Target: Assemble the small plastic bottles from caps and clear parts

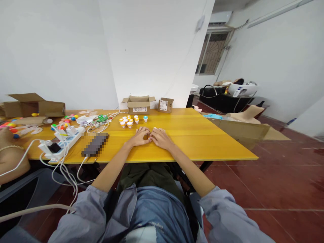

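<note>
Both my hands rest together on the yellow table (202,141), fingertips meeting. My left hand (140,136) and my right hand (160,137) have their fingers curled and pinched round a small orange thing (146,136) between them, mostly hidden. Just beyond my hands stand several small white caps with orange tops (127,122) and one with a teal top (145,118).
An open cardboard box (138,104) and a smaller box (165,105) stand at the table's far edge. To the left lie a white power strip (63,143) with cables, a dark flat device (95,144), coloured balls (11,127) and another carton (30,106). Another person's arm (8,153) is at far left.
</note>
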The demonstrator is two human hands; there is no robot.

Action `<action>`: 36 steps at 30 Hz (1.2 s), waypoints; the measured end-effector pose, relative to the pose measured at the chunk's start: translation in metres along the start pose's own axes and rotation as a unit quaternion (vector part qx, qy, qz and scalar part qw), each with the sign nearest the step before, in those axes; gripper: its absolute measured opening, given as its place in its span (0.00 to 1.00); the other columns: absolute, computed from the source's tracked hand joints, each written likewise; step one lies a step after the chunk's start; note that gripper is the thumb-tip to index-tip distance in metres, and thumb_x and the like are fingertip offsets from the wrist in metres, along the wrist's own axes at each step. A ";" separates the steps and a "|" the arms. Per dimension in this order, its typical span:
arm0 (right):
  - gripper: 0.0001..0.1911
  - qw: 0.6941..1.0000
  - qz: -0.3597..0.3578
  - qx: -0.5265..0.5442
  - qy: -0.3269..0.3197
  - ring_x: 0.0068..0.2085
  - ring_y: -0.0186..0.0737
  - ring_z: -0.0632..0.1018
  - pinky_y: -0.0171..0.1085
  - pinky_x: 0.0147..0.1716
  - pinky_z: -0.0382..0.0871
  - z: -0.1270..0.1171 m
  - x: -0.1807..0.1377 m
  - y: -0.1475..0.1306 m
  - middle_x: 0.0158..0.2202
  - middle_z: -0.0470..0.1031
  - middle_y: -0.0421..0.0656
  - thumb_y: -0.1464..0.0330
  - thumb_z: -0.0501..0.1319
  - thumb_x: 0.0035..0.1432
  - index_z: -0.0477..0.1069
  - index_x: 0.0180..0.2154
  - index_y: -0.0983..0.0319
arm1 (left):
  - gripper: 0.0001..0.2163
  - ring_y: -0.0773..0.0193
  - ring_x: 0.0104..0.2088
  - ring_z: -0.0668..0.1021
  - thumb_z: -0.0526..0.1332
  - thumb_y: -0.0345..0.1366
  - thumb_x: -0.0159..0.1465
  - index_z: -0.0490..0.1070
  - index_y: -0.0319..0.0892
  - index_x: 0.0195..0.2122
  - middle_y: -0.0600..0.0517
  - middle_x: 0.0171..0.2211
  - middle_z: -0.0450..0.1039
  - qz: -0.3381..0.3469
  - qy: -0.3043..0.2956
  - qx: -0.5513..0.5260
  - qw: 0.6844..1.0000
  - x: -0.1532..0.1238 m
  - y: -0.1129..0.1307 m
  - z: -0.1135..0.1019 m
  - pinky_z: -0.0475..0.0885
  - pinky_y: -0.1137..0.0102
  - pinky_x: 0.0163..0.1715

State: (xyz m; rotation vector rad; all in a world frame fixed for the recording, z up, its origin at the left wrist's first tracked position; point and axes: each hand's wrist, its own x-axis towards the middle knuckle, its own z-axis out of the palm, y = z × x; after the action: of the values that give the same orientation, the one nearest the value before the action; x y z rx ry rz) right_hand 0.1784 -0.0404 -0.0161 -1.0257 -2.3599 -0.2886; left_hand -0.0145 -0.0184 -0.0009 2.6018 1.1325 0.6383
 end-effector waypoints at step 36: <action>0.09 1.000 0.011 -0.003 0.007 0.47 0.45 0.73 0.44 0.47 0.63 0.003 -0.001 0.000 0.41 0.76 0.47 0.68 0.56 0.67 0.74 0.36 0.57 | 0.09 0.52 0.51 0.67 0.61 0.44 0.62 0.71 0.48 0.40 0.49 0.45 0.69 0.010 -0.002 0.011 1.000 0.000 0.003 0.000 0.62 0.53 0.54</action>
State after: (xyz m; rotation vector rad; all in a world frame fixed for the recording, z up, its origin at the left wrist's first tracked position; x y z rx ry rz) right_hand 0.1779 -0.0392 -0.0190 -1.0474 -2.3352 -0.2946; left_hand -0.0130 -0.0203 0.0002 2.6344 1.1193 0.6290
